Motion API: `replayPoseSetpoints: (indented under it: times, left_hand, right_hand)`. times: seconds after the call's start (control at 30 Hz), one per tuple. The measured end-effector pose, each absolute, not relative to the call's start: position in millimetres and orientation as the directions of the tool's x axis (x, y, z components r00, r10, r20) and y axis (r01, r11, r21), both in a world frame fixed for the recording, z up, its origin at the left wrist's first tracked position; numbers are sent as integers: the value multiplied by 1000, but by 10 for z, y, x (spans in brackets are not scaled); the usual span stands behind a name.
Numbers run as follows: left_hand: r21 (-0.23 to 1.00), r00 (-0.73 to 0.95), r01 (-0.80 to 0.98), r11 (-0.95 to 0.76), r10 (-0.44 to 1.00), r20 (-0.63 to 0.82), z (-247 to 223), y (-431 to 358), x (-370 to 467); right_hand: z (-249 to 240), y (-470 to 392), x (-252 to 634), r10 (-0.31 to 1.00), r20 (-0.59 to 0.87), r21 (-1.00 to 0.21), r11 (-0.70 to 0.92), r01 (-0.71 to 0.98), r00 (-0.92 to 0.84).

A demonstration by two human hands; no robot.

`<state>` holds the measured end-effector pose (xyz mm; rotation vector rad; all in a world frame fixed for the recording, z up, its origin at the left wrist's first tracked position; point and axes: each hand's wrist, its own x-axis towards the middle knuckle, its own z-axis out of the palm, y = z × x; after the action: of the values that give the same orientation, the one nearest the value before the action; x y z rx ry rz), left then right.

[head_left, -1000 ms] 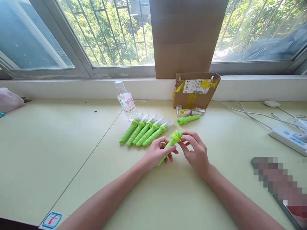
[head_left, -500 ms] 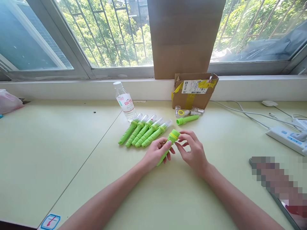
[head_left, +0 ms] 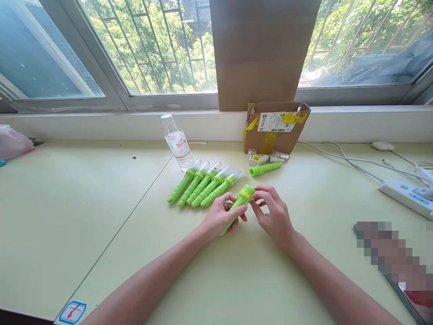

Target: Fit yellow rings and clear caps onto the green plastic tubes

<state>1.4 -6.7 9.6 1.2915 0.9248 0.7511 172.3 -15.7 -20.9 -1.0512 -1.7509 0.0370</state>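
Observation:
My left hand [head_left: 225, 215] is wrapped round a green plastic tube [head_left: 244, 197], tilted with its wide threaded end up and to the right. A yellow ring sits just below the thread. My right hand [head_left: 272, 210] pinches at the side of that threaded end, its fingertips touching it close to the ring. Beyond my left hand several green tubes with clear caps [head_left: 206, 186] lie side by side, slanting the same way. Another green tube [head_left: 266, 169], uncapped, lies farther back, near loose clear caps [head_left: 279, 155] and a small part with a yellow ring [head_left: 257, 159].
A water bottle [head_left: 179, 146] stands behind the capped tubes. At the back is an open cardboard box [head_left: 275, 131]. On the right are a power strip [head_left: 404, 194] with cables and a phone-like device [head_left: 389, 271], partly blurred out. A pinkish plastic bag [head_left: 14, 143] lies far left.
My right fingers have closed in on the threaded end, and my left thumb has shifted a little along the tube. The whole view has moved slightly.

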Motion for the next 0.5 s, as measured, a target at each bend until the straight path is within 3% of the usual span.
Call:
replayPoseSetpoints:
  times: [0.5]
  left_hand:
    - [989, 538, -29, 148, 836, -109, 122, -42, -14]
  right_hand:
    - [-237, -179, 1738, 582, 812, -403, 617, 676, -47]
